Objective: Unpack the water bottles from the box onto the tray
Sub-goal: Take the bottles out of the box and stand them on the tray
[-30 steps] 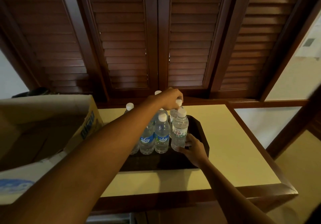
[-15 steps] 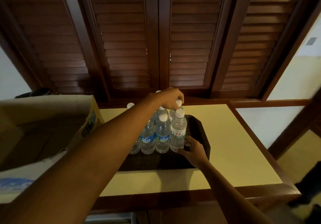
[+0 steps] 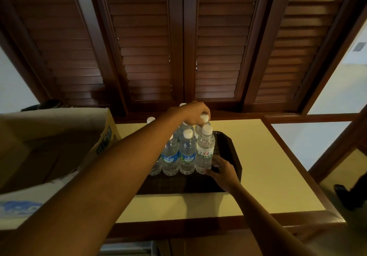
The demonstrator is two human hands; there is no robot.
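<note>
Several clear water bottles with white caps stand upright in a tight cluster at the back left of a dark tray (image 3: pixel 228 152). The front row has two blue-labelled bottles (image 3: pixel 186 154) and a white-labelled bottle (image 3: pixel 205 150) on the right. My left hand (image 3: pixel 193 113) reaches over the cluster and pinches the cap of a back-row bottle (image 3: pixel 204 118). My right hand (image 3: pixel 223 170) rests on the tray with its fingers against the base of the white-labelled bottle. The open cardboard box (image 3: pixel 59 148) stands to the left; its inside is dark and I see no bottles in it.
The tray sits on a yellow-topped counter (image 3: pixel 268 166) with a dark wooden edge. Brown louvred shutters (image 3: pixel 178 47) rise right behind the counter. A dark object (image 3: pixel 349 194) lies on the floor at the right.
The white-labelled bottle has been slid left against the blue-labelled ones. My right hand dropped from its side to its base. My left hand stayed on the back bottle's cap.
</note>
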